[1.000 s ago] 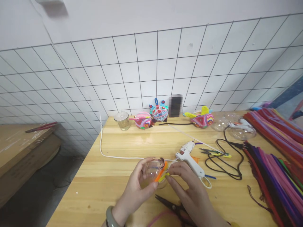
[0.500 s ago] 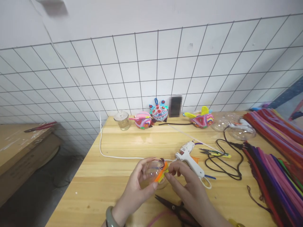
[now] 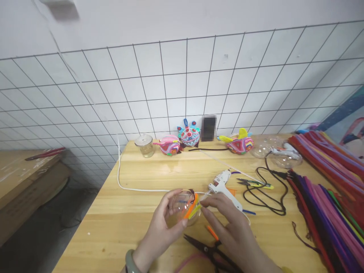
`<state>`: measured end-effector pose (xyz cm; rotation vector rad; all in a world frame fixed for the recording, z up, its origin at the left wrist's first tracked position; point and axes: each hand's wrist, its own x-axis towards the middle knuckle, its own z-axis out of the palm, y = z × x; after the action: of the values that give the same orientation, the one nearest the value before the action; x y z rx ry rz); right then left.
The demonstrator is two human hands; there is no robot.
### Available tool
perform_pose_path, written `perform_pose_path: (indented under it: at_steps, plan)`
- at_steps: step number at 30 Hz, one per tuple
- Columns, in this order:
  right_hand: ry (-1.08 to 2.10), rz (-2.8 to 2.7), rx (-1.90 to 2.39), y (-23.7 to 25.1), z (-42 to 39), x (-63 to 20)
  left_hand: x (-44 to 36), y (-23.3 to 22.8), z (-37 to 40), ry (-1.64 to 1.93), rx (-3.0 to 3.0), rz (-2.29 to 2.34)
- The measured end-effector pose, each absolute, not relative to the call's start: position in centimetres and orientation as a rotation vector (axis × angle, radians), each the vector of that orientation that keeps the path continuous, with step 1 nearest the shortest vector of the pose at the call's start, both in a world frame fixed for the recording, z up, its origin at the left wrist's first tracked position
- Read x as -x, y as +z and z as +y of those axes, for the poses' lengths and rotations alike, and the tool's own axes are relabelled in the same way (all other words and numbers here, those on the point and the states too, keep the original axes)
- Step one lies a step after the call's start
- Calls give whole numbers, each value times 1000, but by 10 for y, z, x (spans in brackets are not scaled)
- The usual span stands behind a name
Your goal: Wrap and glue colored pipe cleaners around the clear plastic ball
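My left hand (image 3: 167,220) is curled around a clear plastic ball (image 3: 179,204), holding it above the table. On the ball's right side lie an orange pipe cleaner piece (image 3: 191,207), a yellow pipe cleaner piece (image 3: 195,211) and a small dark curl (image 3: 192,196). My right hand (image 3: 227,222) has thumb and forefinger closed at the upper end of the yellow piece. Black-handled scissors (image 3: 205,249) lie half open below my hands. Another orange piece (image 3: 212,232) shows beside the right hand. Behind that hand, a white glue gun (image 3: 223,185) rests on the table.
Along the wall stand a lidded glass jar (image 3: 144,146), colourful pipe-cleaner figures (image 3: 190,135) and a dark blurred rectangle (image 3: 209,128). To the right are clear plastic shells (image 3: 286,157), a black cord (image 3: 263,206), yellow-handled snips (image 3: 256,184) and bundles of pipe cleaners (image 3: 321,208). A white cable (image 3: 142,189) crosses the left.
My right fingertips have shifted slightly along the yellow piece, away from its middle. An orange piece beside the right hand has come into sight. The view has turned slightly right.
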<state>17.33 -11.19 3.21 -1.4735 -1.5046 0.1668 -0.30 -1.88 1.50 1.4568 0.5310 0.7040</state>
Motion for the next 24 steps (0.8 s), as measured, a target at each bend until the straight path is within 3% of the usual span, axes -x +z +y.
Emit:
perform_pose_path:
  at_steps: [16,24]
  plan:
    - [321,-1479,1477,36,-111,-164,3,20,-19,732,-1512,524]
    - [-142,-1928,1278,50,-119,-155,0,18,-18,753,-1500,587]
